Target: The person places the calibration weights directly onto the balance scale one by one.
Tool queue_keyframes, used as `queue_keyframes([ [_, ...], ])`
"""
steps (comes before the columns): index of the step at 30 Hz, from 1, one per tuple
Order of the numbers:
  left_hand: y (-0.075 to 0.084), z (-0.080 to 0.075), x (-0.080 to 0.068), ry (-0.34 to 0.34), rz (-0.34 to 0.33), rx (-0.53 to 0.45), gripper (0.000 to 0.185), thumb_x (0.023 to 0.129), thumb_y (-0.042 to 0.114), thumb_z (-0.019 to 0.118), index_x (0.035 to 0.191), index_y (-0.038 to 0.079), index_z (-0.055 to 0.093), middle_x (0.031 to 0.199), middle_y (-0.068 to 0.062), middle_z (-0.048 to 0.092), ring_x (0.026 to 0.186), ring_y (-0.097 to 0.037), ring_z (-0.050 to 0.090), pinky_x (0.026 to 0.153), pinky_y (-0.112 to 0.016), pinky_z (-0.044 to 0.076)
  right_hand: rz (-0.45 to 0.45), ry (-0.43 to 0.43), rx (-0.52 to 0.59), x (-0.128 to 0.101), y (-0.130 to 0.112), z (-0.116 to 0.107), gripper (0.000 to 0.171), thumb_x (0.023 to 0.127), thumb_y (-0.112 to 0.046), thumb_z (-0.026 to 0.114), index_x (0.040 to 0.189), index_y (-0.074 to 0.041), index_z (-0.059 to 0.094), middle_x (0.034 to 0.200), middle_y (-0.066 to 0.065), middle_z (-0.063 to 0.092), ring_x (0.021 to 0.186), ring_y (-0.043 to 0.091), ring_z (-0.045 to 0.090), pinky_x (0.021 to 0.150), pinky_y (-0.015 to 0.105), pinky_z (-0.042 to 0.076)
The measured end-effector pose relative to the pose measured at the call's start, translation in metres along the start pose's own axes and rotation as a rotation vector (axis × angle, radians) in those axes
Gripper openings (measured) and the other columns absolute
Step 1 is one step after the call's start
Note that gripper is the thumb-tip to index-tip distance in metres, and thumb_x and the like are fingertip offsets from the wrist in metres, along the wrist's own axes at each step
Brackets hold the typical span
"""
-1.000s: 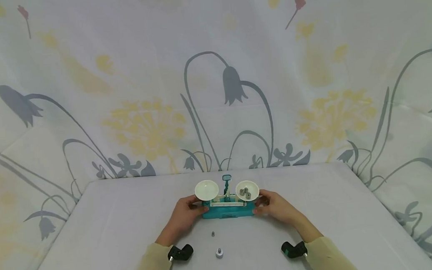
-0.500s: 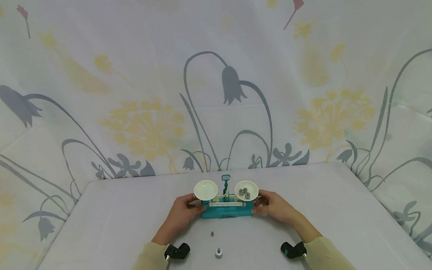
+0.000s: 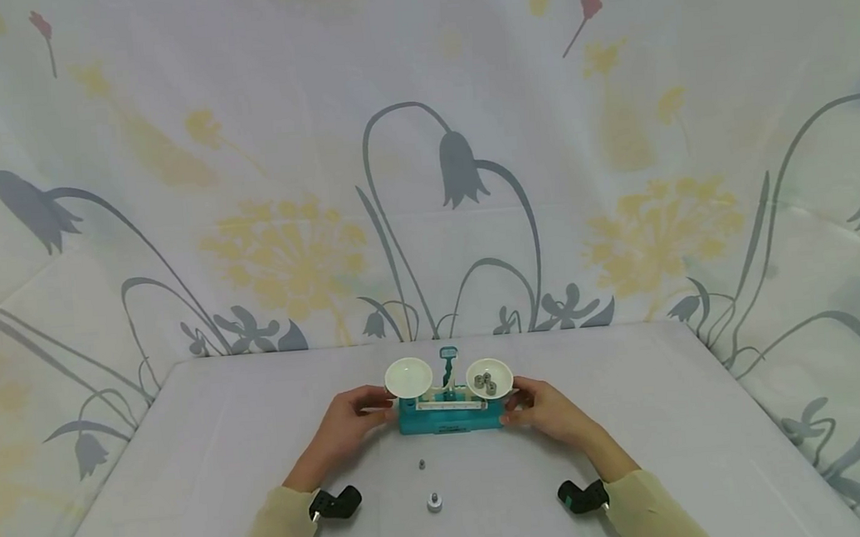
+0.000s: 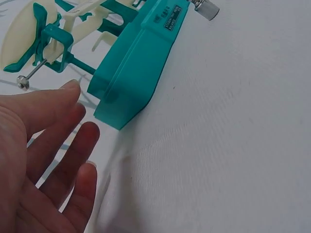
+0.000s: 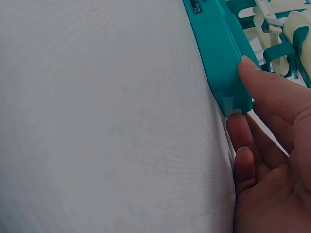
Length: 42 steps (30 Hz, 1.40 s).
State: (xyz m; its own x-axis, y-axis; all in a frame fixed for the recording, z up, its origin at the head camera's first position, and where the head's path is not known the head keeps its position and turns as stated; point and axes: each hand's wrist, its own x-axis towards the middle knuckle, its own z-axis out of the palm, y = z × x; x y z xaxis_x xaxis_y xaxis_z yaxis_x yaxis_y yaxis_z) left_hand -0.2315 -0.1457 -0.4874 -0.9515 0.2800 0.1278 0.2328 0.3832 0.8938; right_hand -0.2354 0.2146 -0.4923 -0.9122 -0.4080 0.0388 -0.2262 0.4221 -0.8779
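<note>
A teal balance scale (image 3: 451,421) with two white pans stands on the table. The left pan (image 3: 408,376) is bare, while several small metal weights (image 3: 485,383) sit in the right pan (image 3: 503,373). My left hand (image 3: 347,426) is beside the scale's left end; in the left wrist view its loosely bent fingers (image 4: 87,141) are apart from the base. At the opposite end, my right hand (image 3: 548,412) holds the base, thumb on its upper edge and fingers (image 5: 238,128) at its end. A small weight (image 3: 422,464) stands in front of the scale.
A larger round weight (image 3: 435,504) stands nearer the front, between the forearms. The white-covered table (image 3: 634,396) meets a flower-printed cloth backdrop (image 3: 426,219) just behind the scale. A dark camera sits on each wrist.
My left hand has let go of the scale's left end and drawn back a little to the left. The right hand stays at its end, and the scale looks unmoved.
</note>
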Motion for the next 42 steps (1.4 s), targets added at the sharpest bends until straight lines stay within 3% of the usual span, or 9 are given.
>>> queue_keyframes([
  [7, 0.004, -0.009, -0.008, -0.035, -0.004, -0.001, 0.023, 0.092, 0.011, 0.071, 0.116, 0.008, 0.07, 0.114, -0.005, 0.071, 0.109, -0.023, 0.063, 0.089, -0.031, 0.05, 0.005, -0.003, 0.014, 0.001, 0.002, 0.0, 0.048, 0.082, -0.01, 0.08, 0.125, -0.001, 0.059, 0.097, 0.009, 0.063, 0.09, 0.024, 0.057, 0.078, 0.031, 0.046],
  [18, 0.005, -0.012, -0.016, -0.123, 0.0, -0.042, 0.021, 0.092, 0.009, 0.071, 0.112, 0.005, 0.07, 0.106, -0.007, 0.073, 0.1, -0.021, 0.066, 0.083, -0.026, 0.051, 0.003, -0.001, 0.003, 0.001, 0.002, -0.001, 0.047, 0.082, -0.01, 0.079, 0.124, -0.001, 0.059, 0.095, 0.008, 0.063, 0.089, 0.024, 0.056, 0.076, 0.032, 0.046],
  [31, 0.017, -0.001, -0.028, -0.22, 0.019, -0.116, 0.022, 0.092, 0.011, 0.071, 0.112, 0.003, 0.069, 0.108, -0.009, 0.071, 0.102, -0.02, 0.065, 0.085, -0.028, 0.051, -0.002, -0.001, 0.011, 0.0, 0.001, -0.001, 0.047, 0.082, -0.011, 0.079, 0.124, -0.001, 0.06, 0.095, 0.006, 0.063, 0.089, 0.022, 0.057, 0.077, 0.031, 0.046],
  [42, 0.017, 0.009, -0.031, -0.274, 0.013, -0.141, 0.018, 0.093, 0.008, 0.07, 0.11, 0.005, 0.07, 0.108, -0.007, 0.071, 0.102, -0.019, 0.065, 0.084, -0.027, 0.052, 0.001, 0.0, 0.031, -0.003, -0.005, -0.002, 0.051, 0.083, -0.011, 0.079, 0.127, 0.002, 0.058, 0.097, 0.009, 0.062, 0.088, 0.021, 0.056, 0.077, 0.03, 0.046],
])
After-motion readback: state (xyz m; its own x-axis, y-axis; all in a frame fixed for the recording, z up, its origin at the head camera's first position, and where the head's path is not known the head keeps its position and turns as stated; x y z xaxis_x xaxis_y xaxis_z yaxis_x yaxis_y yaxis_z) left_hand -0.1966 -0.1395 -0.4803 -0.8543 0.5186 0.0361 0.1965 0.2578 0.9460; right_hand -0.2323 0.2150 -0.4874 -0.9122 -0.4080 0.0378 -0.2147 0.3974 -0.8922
